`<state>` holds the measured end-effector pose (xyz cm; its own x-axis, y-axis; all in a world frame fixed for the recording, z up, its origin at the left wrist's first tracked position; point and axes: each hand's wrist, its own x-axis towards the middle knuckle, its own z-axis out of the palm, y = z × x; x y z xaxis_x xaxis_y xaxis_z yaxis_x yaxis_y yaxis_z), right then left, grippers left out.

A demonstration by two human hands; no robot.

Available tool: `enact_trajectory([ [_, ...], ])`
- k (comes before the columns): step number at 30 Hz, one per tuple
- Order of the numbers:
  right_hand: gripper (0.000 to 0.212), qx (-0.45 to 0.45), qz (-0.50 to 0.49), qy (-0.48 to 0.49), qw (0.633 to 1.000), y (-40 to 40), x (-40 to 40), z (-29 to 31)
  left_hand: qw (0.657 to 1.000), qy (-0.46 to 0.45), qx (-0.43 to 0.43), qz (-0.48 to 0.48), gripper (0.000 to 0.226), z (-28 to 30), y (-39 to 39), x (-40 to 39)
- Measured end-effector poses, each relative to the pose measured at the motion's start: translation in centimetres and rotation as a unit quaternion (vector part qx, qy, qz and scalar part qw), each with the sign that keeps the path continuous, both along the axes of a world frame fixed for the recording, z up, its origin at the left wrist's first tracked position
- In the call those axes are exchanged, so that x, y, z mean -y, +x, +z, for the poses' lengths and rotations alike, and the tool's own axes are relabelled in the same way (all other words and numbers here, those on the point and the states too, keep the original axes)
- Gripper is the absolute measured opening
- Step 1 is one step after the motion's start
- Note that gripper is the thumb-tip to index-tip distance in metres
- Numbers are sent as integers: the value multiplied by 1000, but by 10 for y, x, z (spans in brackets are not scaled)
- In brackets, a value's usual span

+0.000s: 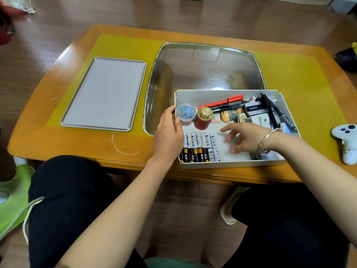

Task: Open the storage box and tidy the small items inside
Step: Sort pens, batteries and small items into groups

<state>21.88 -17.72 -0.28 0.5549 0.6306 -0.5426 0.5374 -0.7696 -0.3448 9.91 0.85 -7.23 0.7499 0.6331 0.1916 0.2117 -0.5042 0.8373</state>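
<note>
The white storage box (228,165) lies open at the table's front edge, and its grey lid (105,92) lies flat to the left. Two rows of batteries (201,147) line the box's front left part. Behind them stand a clear round container (185,114) of coloured clips and a red jar with a gold cap (203,118). Pens (222,103), a small figurine (230,115) and a label box (255,110) crowd the back. My left hand (169,135) holds the box's left wall, with the thumb touching the clear container. Fingers spread, my right hand (245,137) hovers over the bare box floor.
A glass panel (208,64) is set into the wooden table (58,105) behind the box. A white game controller (345,141) lies at the right edge. A dark object (347,59) sits at the far right. My knees are below the table front.
</note>
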Motion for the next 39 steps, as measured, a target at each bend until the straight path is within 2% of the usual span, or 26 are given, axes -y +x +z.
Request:
enact_trajectory([
  [3,36,23,26,-1,999,2,18,12,1000,-8,2,-1,37,0,0,0],
  [5,36,39,15,-23,999,4,28,13,1000,-10,2,1,37,0,0,1],
  [9,45,26,-2,-145,989,1,40,8,1000,-13,3,0,38,0,-1,1],
  [12,41,19,8,-199,980,-3,42,3,1000,-15,2,-2,38,1,-1,1],
  [20,31,-48,13,-156,986,0,37,-3,1000,-19,-4,-5,38,3,-2,1],
  [26,40,-51,55,-244,967,5,29,-5,1000,-18,-5,-3,38,3,-1,1],
  [31,42,-58,68,-239,967,2,22,-4,1000,-23,-5,-6,38,4,-1,2],
  [37,22,-47,45,-189,980,-5,6,-12,1000,-17,0,-2,37,3,-1,1],
  [39,23,-36,40,-186,981,-8,-1,-16,1000,-16,-2,-2,37,3,-1,1],
])
